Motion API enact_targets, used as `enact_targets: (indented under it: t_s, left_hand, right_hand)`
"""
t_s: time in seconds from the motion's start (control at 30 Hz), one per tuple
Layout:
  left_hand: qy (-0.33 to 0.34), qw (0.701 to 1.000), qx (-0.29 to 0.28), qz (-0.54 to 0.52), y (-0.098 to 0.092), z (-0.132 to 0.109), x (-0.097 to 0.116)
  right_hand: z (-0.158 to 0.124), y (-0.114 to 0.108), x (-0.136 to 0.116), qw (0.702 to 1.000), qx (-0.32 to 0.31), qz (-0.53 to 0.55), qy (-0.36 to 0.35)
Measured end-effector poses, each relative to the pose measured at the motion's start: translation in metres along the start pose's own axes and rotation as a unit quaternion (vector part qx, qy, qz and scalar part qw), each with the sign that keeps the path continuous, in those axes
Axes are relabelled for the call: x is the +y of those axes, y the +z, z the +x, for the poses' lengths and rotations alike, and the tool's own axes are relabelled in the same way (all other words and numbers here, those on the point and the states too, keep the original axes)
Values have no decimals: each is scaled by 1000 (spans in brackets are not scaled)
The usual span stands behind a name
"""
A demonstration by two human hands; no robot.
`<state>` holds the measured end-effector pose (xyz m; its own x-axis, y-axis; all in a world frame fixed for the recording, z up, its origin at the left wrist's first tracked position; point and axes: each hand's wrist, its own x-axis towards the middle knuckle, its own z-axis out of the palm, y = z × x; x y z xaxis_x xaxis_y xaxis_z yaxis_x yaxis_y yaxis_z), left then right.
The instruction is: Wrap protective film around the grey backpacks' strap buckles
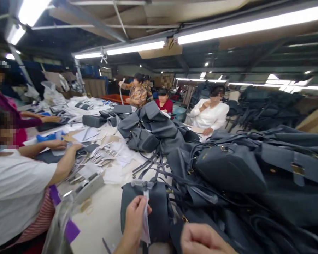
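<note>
That pale tabletop (100, 220) is loaded: a dark bag (159, 210) lies at the near edge, and a great heap of bags (229, 171) covers the right side. White papers (91, 168) scatter toward the left edge, where a whitish box (91, 187) sits, with tan loops (89, 210) close by.

Looking smooth and leather-like, with a low satin sheen, on the near dark bag (160, 206) and over the heaped bags (229, 169), and shining like polished gold-toned metal at the buckle (297, 169). Appearing thin, filmy and plastic-like in the pale strip (146, 225), and crinkled and glossy in the clear wrap (138, 183) at the near bag's top. Turning matt and papery across the scattered sheets (91, 169), smooth and dull on the tabletop (99, 215), and creased and shiny in the plastic sheeting (58, 220).
</note>
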<state>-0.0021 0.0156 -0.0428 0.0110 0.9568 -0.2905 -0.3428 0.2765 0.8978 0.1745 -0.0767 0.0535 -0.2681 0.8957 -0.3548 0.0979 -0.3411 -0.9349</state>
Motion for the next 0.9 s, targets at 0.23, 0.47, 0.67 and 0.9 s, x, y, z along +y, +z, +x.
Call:
enact_targets:
  t_s: [0.23,0.47,0.67,0.9]
  left_hand:
    - [67,995,11,74,-8,-9,-7]
    - [92,987,5,129,-12,-11,-11]
    - [110,984,-8,142,-16,-13,1]
    - [127,979,9,156,-12,-11,12]
  right_hand:
    - [102,28,-53,978,-48,-202,11]
    - [128,16,-24,971,-49,-233,15]
    - [134,14,-22,968,-53,-244,5]
    - [136,16,-19,976,-23,-217,5]
